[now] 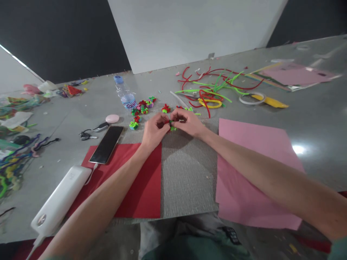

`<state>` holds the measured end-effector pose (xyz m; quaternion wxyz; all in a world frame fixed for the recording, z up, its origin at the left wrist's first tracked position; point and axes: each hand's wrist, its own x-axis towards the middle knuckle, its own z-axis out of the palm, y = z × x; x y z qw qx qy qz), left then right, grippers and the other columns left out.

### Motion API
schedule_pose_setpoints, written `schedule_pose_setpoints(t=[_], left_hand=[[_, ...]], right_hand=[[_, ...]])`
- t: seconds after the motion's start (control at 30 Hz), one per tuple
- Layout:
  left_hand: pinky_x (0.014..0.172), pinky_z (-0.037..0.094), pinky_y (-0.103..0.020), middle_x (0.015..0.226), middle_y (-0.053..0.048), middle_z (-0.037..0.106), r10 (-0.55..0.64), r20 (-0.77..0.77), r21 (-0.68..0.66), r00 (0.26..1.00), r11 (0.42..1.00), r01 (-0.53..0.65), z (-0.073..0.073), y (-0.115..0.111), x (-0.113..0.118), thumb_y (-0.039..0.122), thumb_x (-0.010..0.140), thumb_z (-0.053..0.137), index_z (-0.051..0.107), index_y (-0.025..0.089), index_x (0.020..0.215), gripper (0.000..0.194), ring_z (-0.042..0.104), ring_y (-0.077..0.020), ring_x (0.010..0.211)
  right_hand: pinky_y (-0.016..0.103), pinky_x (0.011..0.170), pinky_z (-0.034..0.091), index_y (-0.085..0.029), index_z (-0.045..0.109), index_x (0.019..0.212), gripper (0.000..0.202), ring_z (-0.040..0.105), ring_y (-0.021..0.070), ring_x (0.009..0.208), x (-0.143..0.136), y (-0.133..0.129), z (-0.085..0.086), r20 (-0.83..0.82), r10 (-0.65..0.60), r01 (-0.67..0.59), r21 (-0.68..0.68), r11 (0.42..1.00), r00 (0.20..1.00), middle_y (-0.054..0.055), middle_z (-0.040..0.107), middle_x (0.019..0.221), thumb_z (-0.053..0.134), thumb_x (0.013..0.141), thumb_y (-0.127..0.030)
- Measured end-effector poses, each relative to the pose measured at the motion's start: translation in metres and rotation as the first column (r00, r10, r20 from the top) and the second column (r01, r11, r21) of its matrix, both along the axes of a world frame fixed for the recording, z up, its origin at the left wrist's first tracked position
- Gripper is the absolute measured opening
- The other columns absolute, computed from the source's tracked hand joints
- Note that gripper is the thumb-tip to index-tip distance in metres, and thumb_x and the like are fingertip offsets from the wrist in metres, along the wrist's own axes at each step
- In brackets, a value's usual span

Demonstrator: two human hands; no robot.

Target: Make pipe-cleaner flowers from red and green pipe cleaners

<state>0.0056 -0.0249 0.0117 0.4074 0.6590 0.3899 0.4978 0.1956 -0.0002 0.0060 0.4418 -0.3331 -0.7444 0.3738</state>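
Near the middle of the frame, I see the person's 2 hands close together over the grey desk point(92, 101), the left hand point(155, 131) and the right hand point(188, 123) both pinching a small red-and-green piece point(172, 126) between bent fingers. The fingertips hide much of it, so I can't make out its full shape. Just beyond and to the left of the hands lies a loose cluster of little fuzzy flowers point(144, 109) in red, green and pink, with a clear bottle point(126, 94) tilted in view behind them. In the upper right of the frame, red and green fuzzy stems point(230, 85) sprawl in a tangle, near a white ring point(252, 98). A red sheet point(146, 180) lies under the left forearm, and a pink sheet point(252, 139) lies under the right. At left centre, a dark-screened phone point(107, 145) rests partly on the red sheet, a white power bank point(63, 198) sits at lower left, and keys point(89, 135) lie near a pale pink oval point(112, 118).
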Motion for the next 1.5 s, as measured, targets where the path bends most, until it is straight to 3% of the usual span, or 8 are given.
schedule_pose_setpoints(t=[0.43,0.93,1.5], left_hand=[[0.058,0.045,-0.024,0.07,0.005,0.063,0.014,-0.067,0.043,0.998,0.999,-0.011,-0.0006,-0.0019,-0.0001,0.011,0.075,0.063,0.065,0.022,0.088,0.017,0.059,-0.0105,0.061],[0.059,0.045,-0.023,0.07,0.005,0.061,0.037,-0.127,0.083,0.991,0.996,-0.027,-0.0042,0.0009,-0.0019,0.011,0.076,0.062,0.065,0.021,0.089,0.017,0.059,-0.0103,0.061],[0.057,0.041,-0.024,0.071,0.005,0.06,0.028,-0.099,0.094,0.995,0.995,-0.019,-0.0028,-0.0004,-0.0017,0.012,0.075,0.061,0.065,0.021,0.088,0.016,0.056,-0.0092,0.061]], right_hand=[[0.032,0.072,0.043,-0.023,0.06,0.082,0.01,0.05,0.0153,0.075,-0.0007,0.0022,-0.0004,-0.04,0.01,-0.013,-0.061,0.998,0.999,-0.003,0.058,0.079,0.066,0.074,-0.023],[0.031,0.073,0.042,-0.022,0.06,0.078,0.005,0.049,0.0142,0.072,-0.0026,-0.0028,0.0057,-0.05,0.006,-0.011,-0.097,0.995,0.999,-0.003,0.057,0.076,0.064,0.075,-0.024],[0.03,0.072,0.044,-0.021,0.063,0.081,0.01,0.053,0.0138,0.072,-0.0035,-0.0012,0.0006,-0.09,-0.002,-0.013,-0.172,0.985,0.996,-0.002,0.059,0.077,0.067,0.08,-0.03]])
